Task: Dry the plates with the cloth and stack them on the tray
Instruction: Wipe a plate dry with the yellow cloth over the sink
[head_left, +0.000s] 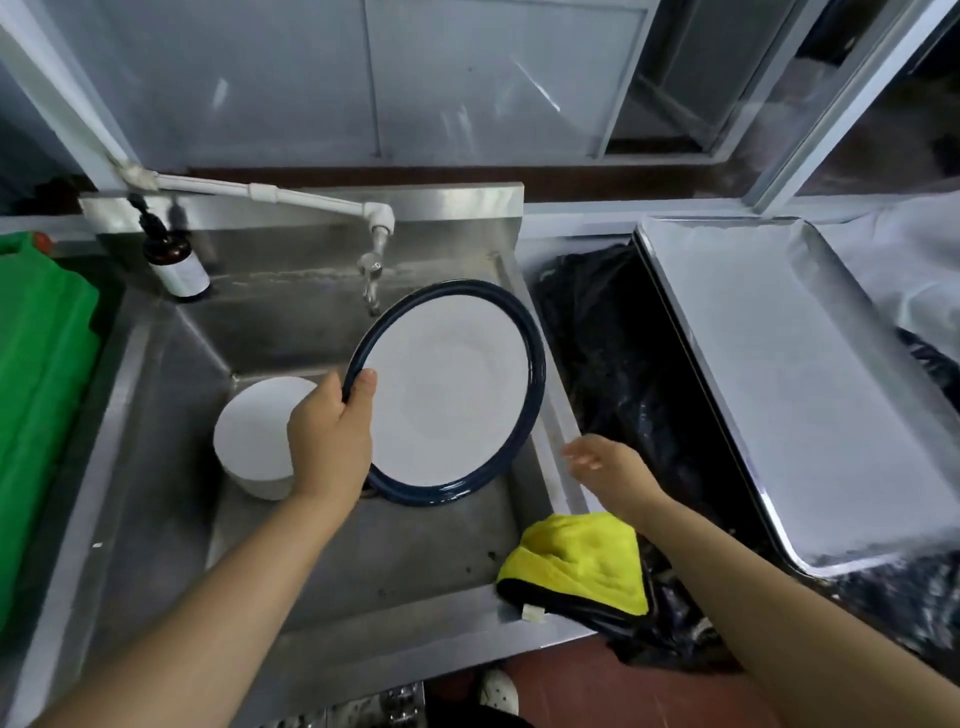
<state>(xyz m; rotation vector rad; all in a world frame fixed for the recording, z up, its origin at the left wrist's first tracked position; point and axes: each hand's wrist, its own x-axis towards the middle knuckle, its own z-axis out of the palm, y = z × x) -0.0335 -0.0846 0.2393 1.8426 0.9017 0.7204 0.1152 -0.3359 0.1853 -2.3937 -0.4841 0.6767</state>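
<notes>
Holding a white plate (452, 389) with a dark blue rim, tilted above the sink (156, 364) at frame centre | my left hand (330, 431) grip pinches its left rim | my right hand (608, 462) hovers spread above the yellow cloth (582, 561) at lower right

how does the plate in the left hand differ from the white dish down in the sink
The held plate has a dark blue rim; the white dish has none. The plate is tilted, gripped by the left hand; the dish sits untouched. The plate looks larger. Both are round and white.
</notes>
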